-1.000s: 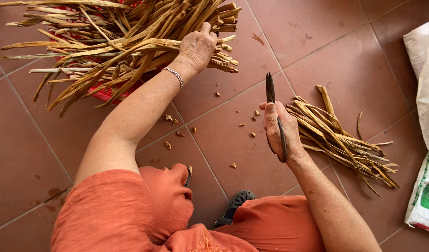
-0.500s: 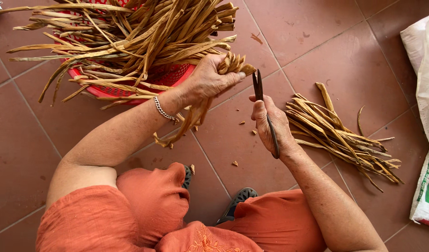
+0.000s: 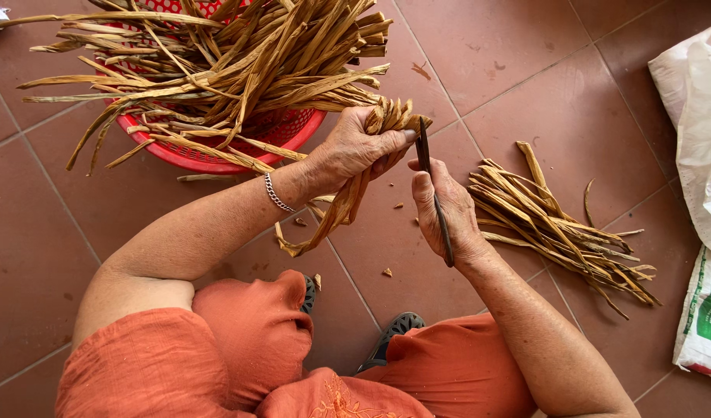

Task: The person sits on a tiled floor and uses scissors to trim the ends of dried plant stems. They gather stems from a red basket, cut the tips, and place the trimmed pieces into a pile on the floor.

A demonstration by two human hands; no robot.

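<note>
The fingers (image 3: 386, 143) of the left hand (image 3: 355, 151) are clenched around a small bundle of dry, tan, strap-like plant strips (image 3: 347, 193), whose cut upper ends fan out above the fist while the longer ends hang down and curl toward the floor. The fingers (image 3: 426, 193) of the right hand (image 3: 444, 217) are wrapped around the handle of a slim dark knife (image 3: 433, 193), with the thumb lying along it; the blade points up and its tip sits just beside the top of the held bundle, close to the left fingertips, though whether the edge touches the strips cannot be told. Both hands meet over the reddish-brown tiled floor (image 3: 525, 93), in front of the person's knees, which are covered in orange cloth (image 3: 247, 333). A thin silver bracelet (image 3: 276, 193) circles the left wrist. Behind the left hand stands a round red plastic basket (image 3: 216, 159) heaped with a large sprawling mass of the same dried strips (image 3: 231, 62), which spill far past its rim. To the right of the right hand, a smaller loose pile of strips (image 3: 564, 224) lies flat on the tiles. A few small tan chips (image 3: 386, 272) are scattered on the floor beneath the hands. A white woven sack with green print (image 3: 704, 310) lies at the right edge, and a dark sandal (image 3: 390, 337) shows between the knees.
</note>
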